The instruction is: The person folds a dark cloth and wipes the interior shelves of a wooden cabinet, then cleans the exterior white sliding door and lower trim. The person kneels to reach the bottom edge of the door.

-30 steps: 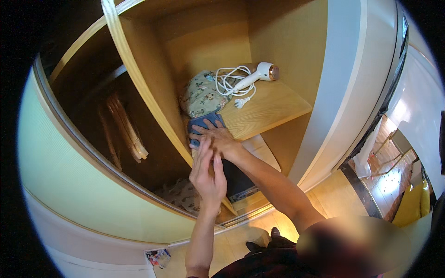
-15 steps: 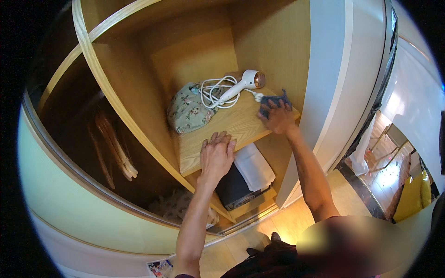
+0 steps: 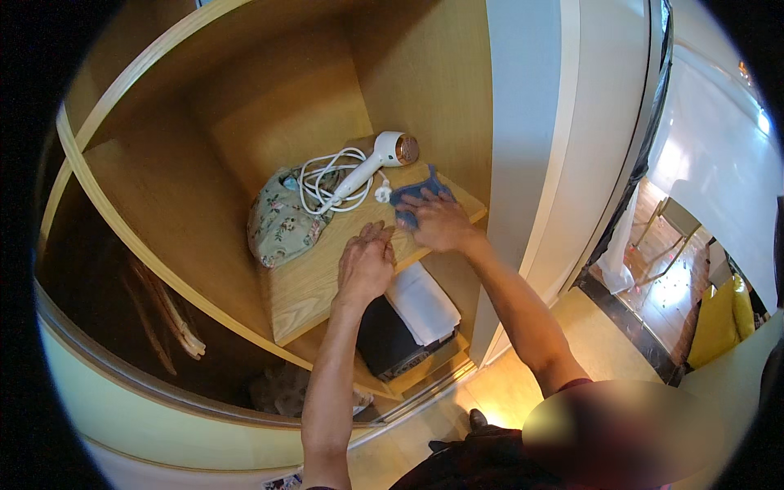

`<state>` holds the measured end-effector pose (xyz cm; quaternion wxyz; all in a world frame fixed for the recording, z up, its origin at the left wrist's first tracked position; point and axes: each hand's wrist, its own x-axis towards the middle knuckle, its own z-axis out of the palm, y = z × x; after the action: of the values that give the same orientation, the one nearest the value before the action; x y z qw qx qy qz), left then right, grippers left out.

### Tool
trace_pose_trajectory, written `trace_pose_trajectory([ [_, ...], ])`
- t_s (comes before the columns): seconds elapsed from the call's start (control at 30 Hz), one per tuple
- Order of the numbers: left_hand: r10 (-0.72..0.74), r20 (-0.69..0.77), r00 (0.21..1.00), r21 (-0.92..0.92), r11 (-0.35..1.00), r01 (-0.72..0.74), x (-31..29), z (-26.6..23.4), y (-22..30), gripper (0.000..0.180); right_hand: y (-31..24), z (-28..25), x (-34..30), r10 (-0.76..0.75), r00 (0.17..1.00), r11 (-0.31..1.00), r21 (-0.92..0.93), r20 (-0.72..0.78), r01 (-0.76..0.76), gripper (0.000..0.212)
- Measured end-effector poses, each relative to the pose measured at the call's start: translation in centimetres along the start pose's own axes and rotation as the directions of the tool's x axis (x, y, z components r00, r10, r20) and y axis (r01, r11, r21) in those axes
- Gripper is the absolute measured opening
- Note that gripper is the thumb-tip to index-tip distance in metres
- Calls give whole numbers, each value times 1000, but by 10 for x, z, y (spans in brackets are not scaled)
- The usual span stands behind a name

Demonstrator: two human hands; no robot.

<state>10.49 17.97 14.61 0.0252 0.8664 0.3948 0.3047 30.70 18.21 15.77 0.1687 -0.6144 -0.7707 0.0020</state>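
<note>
A blue-grey cloth lies on the wooden shelf near its right end. My right hand presses on the cloth, fingers bent over it. At the shelf's front edge rests my left hand, fingers stretched forward and holding nothing. Behind my hands, a white hair dryer with a copper-coloured end lies on the shelf. Its white cord is coiled, partly over a green floral cloth bag. The cord's white plug is right beside the cloth.
Below the shelf, folded white material sits on a black box. A curved wooden divider borders the left compartment, where hangers hang. The white cabinet side stands at right; beyond it is a yellow cushion.
The view has swung right, so the cupboard appears farther left. My left hand has slid right along the shelf edge, closer to my right hand. The plug and cloth have shifted slightly left.
</note>
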Motion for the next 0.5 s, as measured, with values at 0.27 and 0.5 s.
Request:
trace_pose_trajectory([
  [0.27, -146, 162, 976, 193, 975, 114, 10, -5, 17, 42, 36, 0, 46, 130, 991, 988, -87, 14, -128, 63],
  [0.5, -252, 170, 953, 211, 954, 214, 6, -6, 9, 45, 20, -15, -36, 96, 983, 993, -53, -154, -105, 58],
])
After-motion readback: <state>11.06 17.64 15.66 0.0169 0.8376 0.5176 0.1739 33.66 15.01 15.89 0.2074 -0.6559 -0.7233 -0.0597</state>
